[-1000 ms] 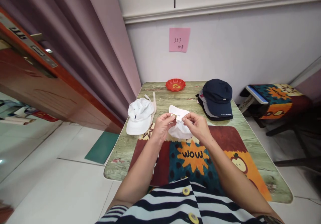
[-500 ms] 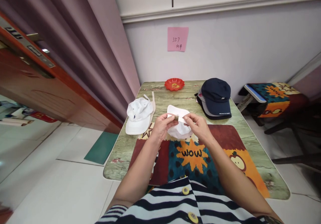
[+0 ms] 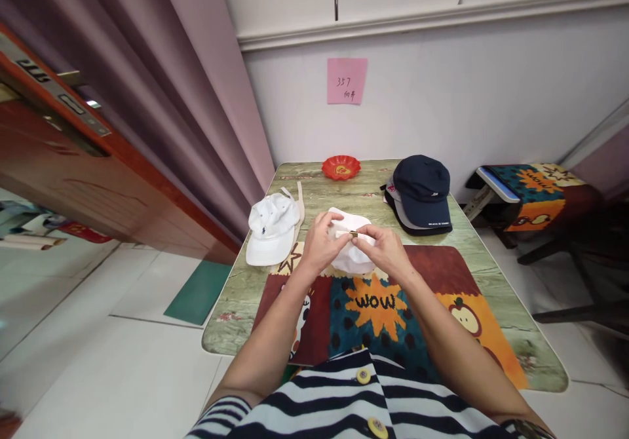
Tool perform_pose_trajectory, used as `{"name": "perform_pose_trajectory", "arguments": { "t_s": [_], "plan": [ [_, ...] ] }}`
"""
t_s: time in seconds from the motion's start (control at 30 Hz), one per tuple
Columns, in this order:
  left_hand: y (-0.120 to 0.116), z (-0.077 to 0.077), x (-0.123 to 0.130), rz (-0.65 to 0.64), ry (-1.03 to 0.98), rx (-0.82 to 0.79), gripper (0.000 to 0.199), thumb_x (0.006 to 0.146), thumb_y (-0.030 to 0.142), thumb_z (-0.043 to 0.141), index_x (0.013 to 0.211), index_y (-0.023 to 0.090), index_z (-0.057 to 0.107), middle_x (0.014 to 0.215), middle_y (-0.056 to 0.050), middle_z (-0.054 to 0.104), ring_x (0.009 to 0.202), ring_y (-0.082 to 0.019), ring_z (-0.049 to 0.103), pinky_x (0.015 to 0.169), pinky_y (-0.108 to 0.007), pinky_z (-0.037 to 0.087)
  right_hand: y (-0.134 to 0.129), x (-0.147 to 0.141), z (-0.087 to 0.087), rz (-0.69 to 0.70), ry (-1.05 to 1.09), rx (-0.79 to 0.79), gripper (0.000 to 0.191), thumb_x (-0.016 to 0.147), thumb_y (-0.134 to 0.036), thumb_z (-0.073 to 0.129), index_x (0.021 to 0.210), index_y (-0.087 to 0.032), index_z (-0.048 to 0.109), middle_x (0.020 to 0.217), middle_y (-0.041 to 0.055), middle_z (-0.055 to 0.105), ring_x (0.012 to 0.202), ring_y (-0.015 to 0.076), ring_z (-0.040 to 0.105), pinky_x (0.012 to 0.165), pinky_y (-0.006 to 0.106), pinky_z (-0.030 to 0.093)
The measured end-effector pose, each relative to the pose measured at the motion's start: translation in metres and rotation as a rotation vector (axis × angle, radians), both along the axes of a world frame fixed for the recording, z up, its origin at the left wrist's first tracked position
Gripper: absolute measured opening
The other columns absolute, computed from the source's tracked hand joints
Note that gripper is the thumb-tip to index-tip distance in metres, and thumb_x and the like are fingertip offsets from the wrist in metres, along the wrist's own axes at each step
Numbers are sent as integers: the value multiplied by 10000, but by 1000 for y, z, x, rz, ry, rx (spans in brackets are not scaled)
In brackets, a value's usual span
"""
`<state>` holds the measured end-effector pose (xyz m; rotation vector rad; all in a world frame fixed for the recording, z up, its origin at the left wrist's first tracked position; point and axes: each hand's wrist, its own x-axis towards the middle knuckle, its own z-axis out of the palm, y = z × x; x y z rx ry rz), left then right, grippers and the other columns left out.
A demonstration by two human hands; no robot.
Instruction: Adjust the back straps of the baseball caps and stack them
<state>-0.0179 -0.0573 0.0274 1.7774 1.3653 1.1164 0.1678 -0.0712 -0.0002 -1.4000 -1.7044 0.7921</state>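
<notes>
A white cap (image 3: 354, 260) is at the middle of the table, partly hidden by my hands. Its strap with a small brass-coloured buckle (image 3: 354, 234) runs between my fingertips. My left hand (image 3: 324, 239) pinches the strap from the left, thumb at the buckle and forefinger raised over it. From the other side, my right hand (image 3: 382, 248) is closed on the strap by the buckle with thumb and forefinger. Another white cap (image 3: 272, 223) with a small dark logo and a loose strap lies to the left.
Several stacked caps, a navy cap (image 3: 422, 187) on top, stand at the table's right. A red scalloped dish (image 3: 341, 168) sits at the back edge. A patterned mat (image 3: 314, 334) covers the front. An orange door (image 3: 162, 177) and a curtain (image 3: 216, 85) are at left.
My left hand has shifted right along the strap to the buckle, its forefinger now lifted. Both hands are closer together. The other caps and the dish have stayed put.
</notes>
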Motion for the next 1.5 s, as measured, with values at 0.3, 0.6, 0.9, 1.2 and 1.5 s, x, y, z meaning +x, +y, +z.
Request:
{"name": "perform_pose_trajectory", "arguments": {
  "t_s": [0.3,0.6,0.9,1.2,1.5],
  "plan": [
    [30,9,-25,-411,-115,-270,234,807,404,739,872,186,791,905,-70,753,839,-221,659,740,-283,459,4,9,-1,83,206,-52,324,868,-487,670,974,-195,761,899,45,766,795,206,665,705,289,465],
    [30,10,-36,-430,-273,-370,226,758,391,799,832,179,770,834,-53,707,730,-162,602,673,-252,418,4,32,-9,149,234,-149,434,916,-574,584,860,-176,747,788,25,694,739,184,585,659,278,415],
    [30,6,-35,-475,-252,-396,259,779,410,789,879,172,768,829,-49,703,724,-155,602,656,-240,420,4,18,-2,189,310,-186,356,819,-526,715,845,-172,728,767,14,677,690,158,564,639,270,410],
    [33,-6,-37,-441,-311,-428,258,751,386,803,890,170,777,808,-51,709,687,-148,603,633,-237,421,5,17,-1,165,285,-174,331,819,-509,706,795,-180,704,714,1,646,639,145,531,597,265,385],
    [33,-3,-42,-442,-275,-361,219,778,341,766,915,171,786,901,-82,738,792,-182,656,701,-243,473,3,32,4,239,226,-142,327,891,-480,646,1017,-201,764,1022,61,765,928,243,680,801,333,511]
  ]
}}
